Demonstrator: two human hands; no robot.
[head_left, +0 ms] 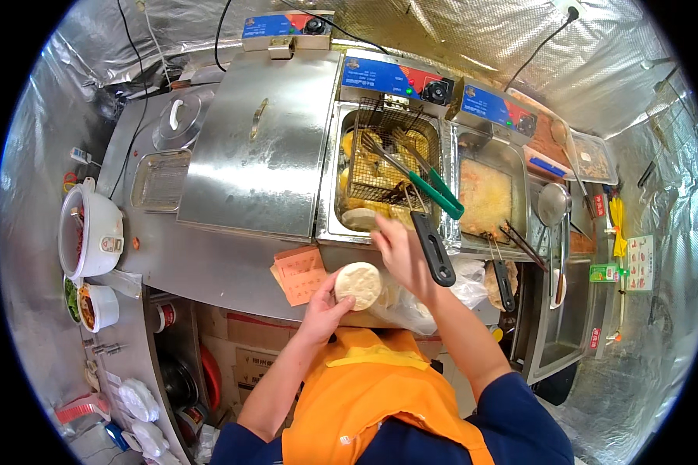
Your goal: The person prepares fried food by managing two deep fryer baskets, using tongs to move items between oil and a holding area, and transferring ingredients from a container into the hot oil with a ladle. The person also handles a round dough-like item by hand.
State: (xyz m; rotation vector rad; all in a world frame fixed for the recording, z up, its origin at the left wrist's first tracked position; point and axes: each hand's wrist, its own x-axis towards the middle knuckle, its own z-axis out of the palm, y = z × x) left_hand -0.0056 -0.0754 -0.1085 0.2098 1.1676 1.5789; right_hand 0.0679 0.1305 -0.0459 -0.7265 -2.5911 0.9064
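A round, flat, pale bread (358, 287) is held in my left hand (326, 308), thumb across its face, in front of the counter. My right hand (399, 252) reaches over the fryer's near edge, with fingers apart. Just beyond its fingertips, a second round bread (357, 219) lies at the near end of the oil-filled fryer (328, 198); whether they touch is hard to see. A wire basket (376, 174) with a black handle (433, 252) sits in this fryer, yellowish food showing through. Green-handled tongs (440, 194) rest across the basket.
Left of the fryer is a wide steel lid (248, 155). A second fryer (485, 186) on the right holds foamy oil. Pink paper slips (298, 275) lie by my left hand. Clear plastic bags (407, 310) bunch below my right wrist. A white pot (101, 236) stands far left.
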